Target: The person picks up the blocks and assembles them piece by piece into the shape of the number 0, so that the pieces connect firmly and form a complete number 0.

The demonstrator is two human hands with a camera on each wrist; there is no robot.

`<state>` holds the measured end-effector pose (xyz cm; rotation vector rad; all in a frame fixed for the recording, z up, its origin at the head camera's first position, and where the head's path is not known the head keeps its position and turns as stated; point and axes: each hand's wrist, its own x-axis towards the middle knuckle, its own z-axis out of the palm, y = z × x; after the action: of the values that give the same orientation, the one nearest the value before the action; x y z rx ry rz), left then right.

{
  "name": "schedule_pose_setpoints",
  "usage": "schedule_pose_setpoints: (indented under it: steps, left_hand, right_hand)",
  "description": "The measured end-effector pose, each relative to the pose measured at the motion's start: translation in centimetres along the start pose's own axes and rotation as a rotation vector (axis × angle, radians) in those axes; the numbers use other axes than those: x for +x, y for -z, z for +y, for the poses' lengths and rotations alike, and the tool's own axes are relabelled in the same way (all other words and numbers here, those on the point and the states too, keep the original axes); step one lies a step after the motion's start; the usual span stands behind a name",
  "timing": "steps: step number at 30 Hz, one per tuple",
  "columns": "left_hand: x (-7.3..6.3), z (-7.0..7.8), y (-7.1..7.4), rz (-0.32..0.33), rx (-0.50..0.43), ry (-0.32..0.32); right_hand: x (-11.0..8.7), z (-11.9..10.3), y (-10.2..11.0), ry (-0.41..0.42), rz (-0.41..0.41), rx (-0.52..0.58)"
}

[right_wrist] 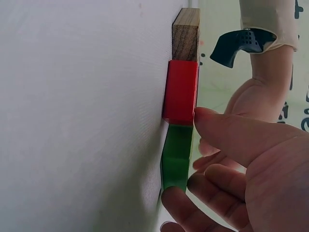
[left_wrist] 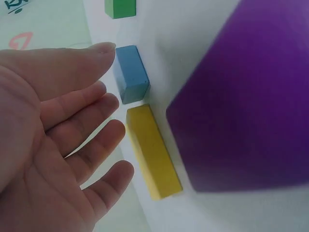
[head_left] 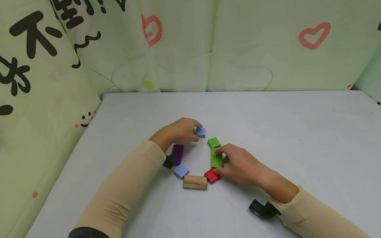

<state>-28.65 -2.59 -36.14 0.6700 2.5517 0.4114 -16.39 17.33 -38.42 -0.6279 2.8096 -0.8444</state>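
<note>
Coloured blocks form a ring on the table. At its far side, my left hand (head_left: 182, 130) has its thumb tip beside a light blue block (head_left: 201, 132). In the left wrist view, its other fingers, loosely bent, lie beside a yellow block (left_wrist: 153, 152), which the hand mostly hides in the head view. My right hand (head_left: 240, 164) is at the ring's right side. Its thumb tip is at a red block (head_left: 212, 176) and its index fingertip at a longer green block (head_left: 215, 159); neither hand's fingers are wrapped round a block.
A smaller green block (head_left: 213, 142) sits beyond the longer one. A wooden block (head_left: 195, 182) forms the near side, with another light blue block (head_left: 181, 171) and a purple block (head_left: 178, 154) on the left. Printed curtains (head_left: 254, 27) stand around the white table (head_left: 304, 140).
</note>
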Motion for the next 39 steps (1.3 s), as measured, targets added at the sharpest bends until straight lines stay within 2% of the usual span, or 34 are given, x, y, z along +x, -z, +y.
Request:
schedule_pose_setpoints:
  steps: [13,19,30,39]
  left_hand:
    - [-0.11,0.71,-0.26,-0.009,0.062,0.012]
    - [-0.48,0.51,-0.33,-0.014,0.032,0.019]
    - [-0.11,0.65,-0.54,0.021,0.020,-0.050]
    - [0.16,0.97,-0.85,0.043,0.029,-0.077]
  right_hand:
    - [0.00,-0.01,-0.05,0.003,-0.001,0.002]
    - [0.06,-0.06,-0.05,-0.006,-0.005,-0.002]
    - [0.08,-0.05,0.00,0.000,-0.001,-0.004]
    - [0.12,-0.02,-0.09,0.006,0.004,-0.003]
